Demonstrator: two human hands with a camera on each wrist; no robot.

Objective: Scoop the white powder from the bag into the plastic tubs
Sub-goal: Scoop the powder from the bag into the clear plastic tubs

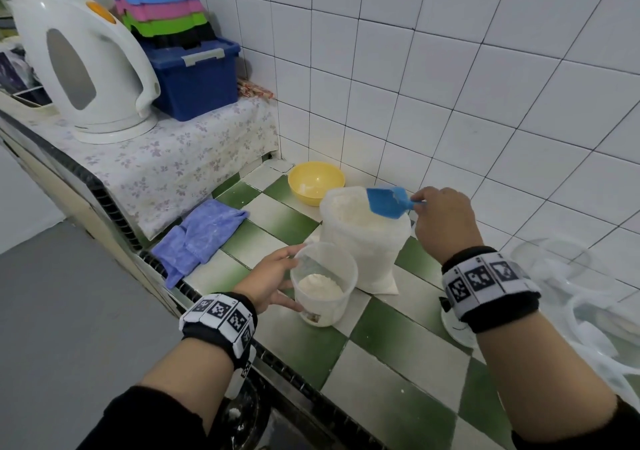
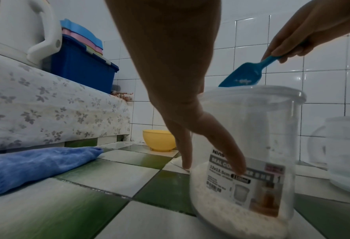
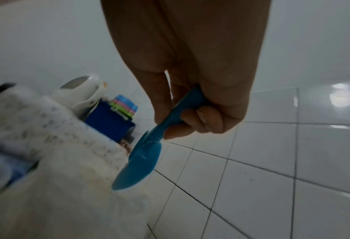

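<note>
From the head view, your left hand [image 1: 268,278] cups the near side of the clear plastic tub [image 1: 323,283], fingers curved against its wall; a low heap of white powder [image 1: 320,287] lies inside. The open bag [image 1: 363,238] of powder stands just beyond that hand on the checked worktop [image 1: 388,373]. Your right hand [image 1: 443,221] grips the blue scoop [image 1: 388,202] by its handle, the bowl held over the bag's mouth.

From your left wrist, two fingers [image 2: 229,150] press the labelled tub wall, and the scoop [image 2: 241,77] hangs above and behind the tub rim with only specks of powder in it.

From your right wrist, your thumb and curled fingers [image 3: 202,119] pinch the scoop handle, its bowl [image 3: 137,165] tilted down beside the bag.
</note>
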